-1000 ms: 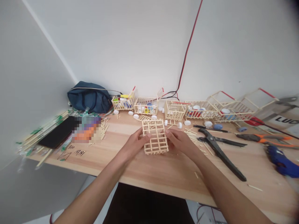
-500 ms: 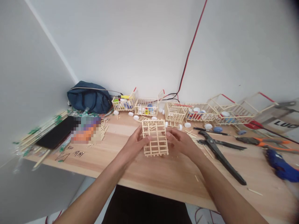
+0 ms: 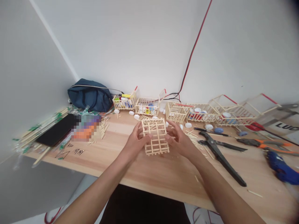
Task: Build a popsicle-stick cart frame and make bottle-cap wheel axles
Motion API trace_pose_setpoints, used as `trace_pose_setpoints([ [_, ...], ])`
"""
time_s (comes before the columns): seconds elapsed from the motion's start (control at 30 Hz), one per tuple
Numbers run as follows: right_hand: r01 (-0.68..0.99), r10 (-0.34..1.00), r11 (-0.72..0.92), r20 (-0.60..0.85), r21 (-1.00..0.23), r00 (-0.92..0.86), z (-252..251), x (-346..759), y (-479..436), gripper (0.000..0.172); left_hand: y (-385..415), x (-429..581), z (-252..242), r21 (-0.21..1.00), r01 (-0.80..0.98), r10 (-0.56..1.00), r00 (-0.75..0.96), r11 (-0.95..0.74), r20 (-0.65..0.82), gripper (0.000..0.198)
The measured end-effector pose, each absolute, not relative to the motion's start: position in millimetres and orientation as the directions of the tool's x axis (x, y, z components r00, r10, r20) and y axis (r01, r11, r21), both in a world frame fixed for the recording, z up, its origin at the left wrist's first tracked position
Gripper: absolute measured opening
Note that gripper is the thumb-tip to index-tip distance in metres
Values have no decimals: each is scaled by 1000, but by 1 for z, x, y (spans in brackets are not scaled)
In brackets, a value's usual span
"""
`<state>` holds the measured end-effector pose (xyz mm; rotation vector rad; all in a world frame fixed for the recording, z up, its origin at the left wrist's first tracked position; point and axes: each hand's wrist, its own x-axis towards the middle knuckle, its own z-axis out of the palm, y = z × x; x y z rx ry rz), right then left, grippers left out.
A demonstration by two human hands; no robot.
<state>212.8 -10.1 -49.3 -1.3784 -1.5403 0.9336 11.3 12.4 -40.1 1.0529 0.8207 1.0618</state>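
At the frame's left, a black phone (image 3: 57,130) lies on the table (image 3: 102,161). Near the centre, the left hand (image 3: 137,141) grips the stick basket (image 3: 159,137) by its left side; the right hand (image 3: 178,138) curves at its right edge, whether gripping cannot be told. Black pliers (image 3: 224,159) lie right of centre, a blue tool (image 3: 283,168) far right.

Bare, slender left forearm (image 3: 102,183) and right forearm (image 3: 217,180); black clothing (image 3: 144,205) worn below, its details lost in darkness
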Motion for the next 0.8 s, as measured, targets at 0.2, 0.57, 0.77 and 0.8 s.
trace_pose_setpoints([
  [0.2,396,995,103,97,-912,-36,-45,206,-16,95,13,17,-41,975,-215,962,274,48,13,84],
  [0.57,378,995,96,92,-921,-29,-39,203,-18,82,14,18,-29,993,-115,957,289,37,-3,87],
  [0.77,419,999,41,28,-907,-36,-39,202,-18,72,19,2,-28,1000,14,905,425,20,-24,72],
  [0.8,434,999,33,17,-900,-40,-40,202,-18,72,20,0,-31,998,66,905,424,-6,-23,71],
])
